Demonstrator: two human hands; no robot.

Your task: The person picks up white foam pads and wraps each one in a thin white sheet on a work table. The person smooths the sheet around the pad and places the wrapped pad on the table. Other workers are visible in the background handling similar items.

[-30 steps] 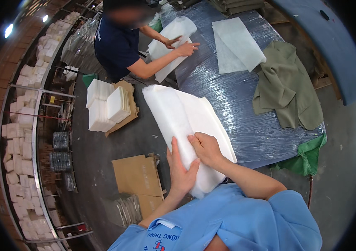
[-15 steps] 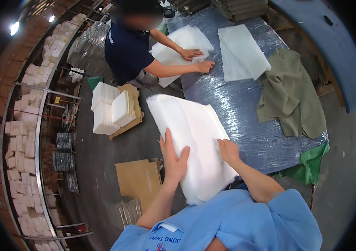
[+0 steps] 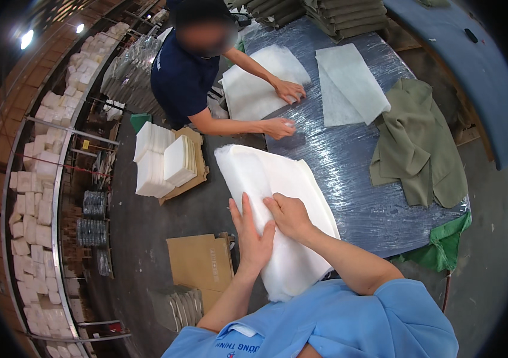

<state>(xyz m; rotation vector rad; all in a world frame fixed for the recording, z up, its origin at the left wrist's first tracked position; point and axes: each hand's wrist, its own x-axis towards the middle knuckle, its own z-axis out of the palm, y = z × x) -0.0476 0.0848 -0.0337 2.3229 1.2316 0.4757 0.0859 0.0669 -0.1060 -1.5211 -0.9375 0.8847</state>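
A thick white cushion pad wrapped in fluffy batting [image 3: 297, 179] tilts in front of me, its lower end close to my body and its right side along the table edge. My left hand [image 3: 254, 238] grips its left side, fingers stretched along the side and thumb on top. My right hand [image 3: 292, 219] lies across the pad, fingers curled and thumb pressing the folded batting layer near my left hand. Some of the right fingertips are hidden.
The table [image 3: 349, 197] has a shiny plastic-wrapped top, with a folded white sheet [image 3: 349, 83] and olive fabric [image 3: 418, 143] on it. A co-worker [image 3: 185, 77] handles another batting sheet [image 3: 266, 83]. Foam blocks [image 3: 158, 158] and flattened cardboard [image 3: 200, 262] are on the left floor.
My right hand has moved left across the pad, from its right side to the folded layer beside my left hand. The co-worker's hands have shifted on and beside their sheet.
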